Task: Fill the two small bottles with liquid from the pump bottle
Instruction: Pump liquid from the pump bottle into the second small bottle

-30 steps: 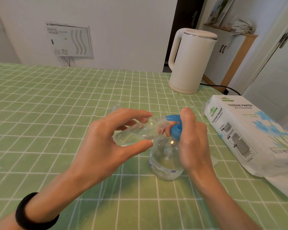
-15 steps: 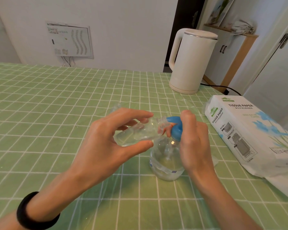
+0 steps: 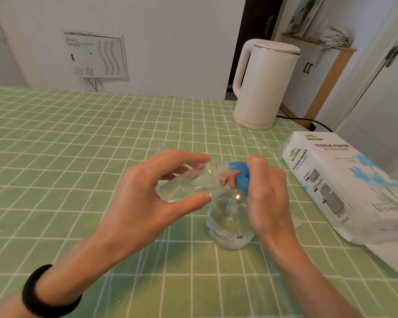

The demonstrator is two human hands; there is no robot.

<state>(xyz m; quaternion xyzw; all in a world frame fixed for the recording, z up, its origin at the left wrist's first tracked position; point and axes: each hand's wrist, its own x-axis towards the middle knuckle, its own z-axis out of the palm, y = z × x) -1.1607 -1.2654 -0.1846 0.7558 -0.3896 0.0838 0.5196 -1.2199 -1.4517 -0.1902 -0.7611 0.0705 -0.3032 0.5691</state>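
Hardly anything had moved: the left hand (image 3: 147, 200) still pinched the tilted small bottle (image 3: 186, 183) at the pump bottle (image 3: 230, 219), whose blue pump head (image 3: 242, 180) the right hand (image 3: 269, 196) gripped

Small bottle (image 3: 189, 184) tilted, mouth seemingly at spout, blue-topped pump bottle (image 3: 230, 222) upright

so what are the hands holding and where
Left hand pinches the small bottle round its body; right hand grips the pump bottle at its blue head.

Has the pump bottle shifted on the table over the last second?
No. The pump bottle stands on the same tablecloth squares, no nearer the kettle or tissue pack.
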